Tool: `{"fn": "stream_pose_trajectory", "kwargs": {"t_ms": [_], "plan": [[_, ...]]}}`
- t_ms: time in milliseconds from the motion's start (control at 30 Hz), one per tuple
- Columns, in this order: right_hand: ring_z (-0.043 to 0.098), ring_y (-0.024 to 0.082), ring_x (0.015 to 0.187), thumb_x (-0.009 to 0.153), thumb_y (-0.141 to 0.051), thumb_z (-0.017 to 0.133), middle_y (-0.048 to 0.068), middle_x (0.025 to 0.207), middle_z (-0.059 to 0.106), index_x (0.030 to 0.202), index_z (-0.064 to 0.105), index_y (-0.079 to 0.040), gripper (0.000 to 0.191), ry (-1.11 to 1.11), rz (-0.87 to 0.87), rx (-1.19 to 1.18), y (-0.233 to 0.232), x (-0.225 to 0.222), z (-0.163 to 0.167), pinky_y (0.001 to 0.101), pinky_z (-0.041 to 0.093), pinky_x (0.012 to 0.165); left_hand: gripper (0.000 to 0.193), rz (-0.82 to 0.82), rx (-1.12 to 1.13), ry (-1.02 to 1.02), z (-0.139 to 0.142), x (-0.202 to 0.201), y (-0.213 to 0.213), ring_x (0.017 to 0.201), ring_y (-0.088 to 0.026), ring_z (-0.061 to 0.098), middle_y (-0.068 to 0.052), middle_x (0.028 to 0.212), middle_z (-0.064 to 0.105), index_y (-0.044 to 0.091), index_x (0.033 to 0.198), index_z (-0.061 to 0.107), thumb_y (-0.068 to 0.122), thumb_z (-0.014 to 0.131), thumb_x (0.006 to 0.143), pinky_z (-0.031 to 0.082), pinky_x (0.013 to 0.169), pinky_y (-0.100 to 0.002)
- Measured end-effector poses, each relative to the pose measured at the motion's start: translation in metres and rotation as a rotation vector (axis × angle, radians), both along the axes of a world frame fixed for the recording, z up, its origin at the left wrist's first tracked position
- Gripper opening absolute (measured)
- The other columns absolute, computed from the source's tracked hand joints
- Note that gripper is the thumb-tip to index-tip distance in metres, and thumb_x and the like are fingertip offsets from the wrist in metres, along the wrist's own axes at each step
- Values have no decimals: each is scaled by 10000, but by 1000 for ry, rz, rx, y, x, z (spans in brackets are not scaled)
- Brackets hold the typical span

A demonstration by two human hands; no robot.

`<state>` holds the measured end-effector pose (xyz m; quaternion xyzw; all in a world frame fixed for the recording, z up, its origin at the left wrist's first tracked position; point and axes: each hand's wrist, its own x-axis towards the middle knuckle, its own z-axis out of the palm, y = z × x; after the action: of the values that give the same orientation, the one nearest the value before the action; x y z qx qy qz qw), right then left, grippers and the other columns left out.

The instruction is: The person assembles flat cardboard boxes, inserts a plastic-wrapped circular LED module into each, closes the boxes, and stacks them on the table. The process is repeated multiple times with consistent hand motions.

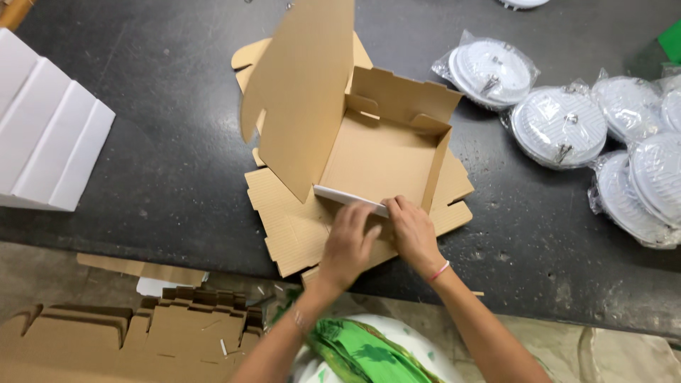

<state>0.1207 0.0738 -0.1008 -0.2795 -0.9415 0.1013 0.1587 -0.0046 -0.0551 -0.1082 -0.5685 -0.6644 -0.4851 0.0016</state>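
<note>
A half-folded brown cardboard box point(379, 152) stands on a stack of flat cardboard blanks point(291, 223) on the dark table. Its lid flap point(301, 92) stands upright on the left. Both my hands press on the box's near wall, which shows a white edge point(347, 196). My left hand point(349, 241) grips that wall from outside, with fingers curled over it. My right hand point(413, 230), with a pink band on the wrist, holds the same wall near the right corner.
Several round white lamps in clear bags point(560, 124) lie at the right. White folded boxes point(46, 131) sit at the left. More cardboard blanks point(135, 333) lie on the floor below the table edge point(213, 266).
</note>
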Motion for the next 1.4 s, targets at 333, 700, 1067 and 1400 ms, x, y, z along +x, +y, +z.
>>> {"fn": "stream_pose_trajectory", "kwargs": {"t_ms": [333, 700, 1067, 1400], "plan": [[657, 274, 887, 784, -162, 706, 65, 900, 650, 942, 635, -103, 183, 54, -171, 55, -4, -19, -11, 435, 492, 747, 304, -150, -305, 377, 3, -65, 59, 869, -245, 665, -53, 895, 708, 133, 842, 723, 430, 782, 829, 480, 779, -425], [615, 356, 990, 895, -241, 687, 166, 1086, 636, 1090, 637, -33, 289, -21, -16, -175, -71, -22, 55, 465, 522, 775, 283, -269, -194, 875, -3, -141, 43, 1021, -257, 673, -59, 1011, 742, 165, 1065, 708, 39, 632, 823, 486, 967, -447], [610, 312, 1200, 806, 87, 531, 120, 1290, 659, 1286, 644, -41, 510, 92, 47, 204, -2, 18, 98, 412, 490, 1022, 262, 87, -137, 194, 49, -95, 11, 955, -331, 638, -122, 975, 683, 69, 1031, 735, 210, 754, 811, 502, 868, -437], [577, 284, 1273, 863, 51, 535, 111, 1393, 632, 1350, 628, -53, 507, -45, 322, 206, 60, -4, 56, 420, 433, 1095, 523, 130, -285, 163, 45, -8, -14, 920, -320, 663, -161, 982, 688, -48, 1020, 707, 427, 780, 812, 560, 756, -400]]}}
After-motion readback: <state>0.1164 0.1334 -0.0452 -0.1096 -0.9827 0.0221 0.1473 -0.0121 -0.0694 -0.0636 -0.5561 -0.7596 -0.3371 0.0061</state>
